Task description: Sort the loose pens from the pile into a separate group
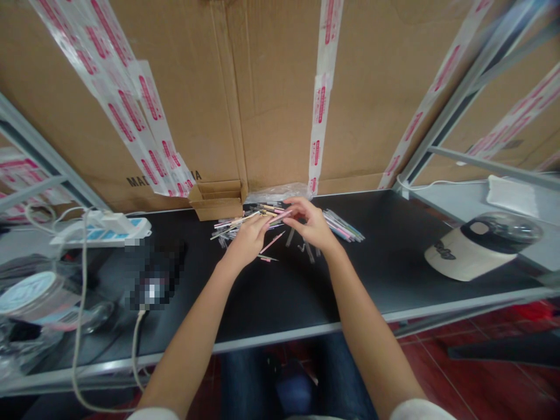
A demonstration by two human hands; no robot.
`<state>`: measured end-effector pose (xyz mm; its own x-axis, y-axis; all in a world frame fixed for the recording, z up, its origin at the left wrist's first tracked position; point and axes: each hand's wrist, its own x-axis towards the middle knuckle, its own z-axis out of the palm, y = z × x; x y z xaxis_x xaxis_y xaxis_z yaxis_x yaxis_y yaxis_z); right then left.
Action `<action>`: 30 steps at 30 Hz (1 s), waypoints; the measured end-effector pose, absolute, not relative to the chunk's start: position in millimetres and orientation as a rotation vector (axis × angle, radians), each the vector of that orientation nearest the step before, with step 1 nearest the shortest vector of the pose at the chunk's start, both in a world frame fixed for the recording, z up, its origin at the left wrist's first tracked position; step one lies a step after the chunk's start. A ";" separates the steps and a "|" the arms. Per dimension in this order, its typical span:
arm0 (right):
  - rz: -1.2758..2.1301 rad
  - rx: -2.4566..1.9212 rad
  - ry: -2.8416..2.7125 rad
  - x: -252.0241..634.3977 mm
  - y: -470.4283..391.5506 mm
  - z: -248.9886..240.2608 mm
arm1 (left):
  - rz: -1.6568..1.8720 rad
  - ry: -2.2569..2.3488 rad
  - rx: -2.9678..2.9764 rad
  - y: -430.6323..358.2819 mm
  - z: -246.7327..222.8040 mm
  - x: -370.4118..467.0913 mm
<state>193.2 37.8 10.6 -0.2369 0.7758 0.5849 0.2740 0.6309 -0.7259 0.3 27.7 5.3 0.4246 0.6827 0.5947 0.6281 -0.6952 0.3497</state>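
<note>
Between my two hands is a slim pink pen, held above the middle of the table. My left hand has its fingers closed round the pen's left end. At its other end, the thumb and fingers of my right hand pinch it. Under and behind my hands lies a loose pile of thin pens and clear plastic pieces. A pink stick-like piece rests just in front of the pile. To the right of my right hand lies a bundle of coloured pens, side by side.
A small open cardboard box and clear plastic wrap stand behind the pile, against a large cardboard sheet. On the left are a power strip, cables and a round tub. A cream-and-black device sits at the right.
</note>
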 end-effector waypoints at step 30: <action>0.628 -1.019 -1.897 197.6 40.6 9.4 | 0.987 1.117 2.694 27.0 5.4 1.3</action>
<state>197.6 40.6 9.4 -0.2878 0.8426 0.4551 0.4044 0.5377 -0.7398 1.3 27.0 5.4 0.5317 0.6546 0.5374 0.6141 -0.7350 0.2877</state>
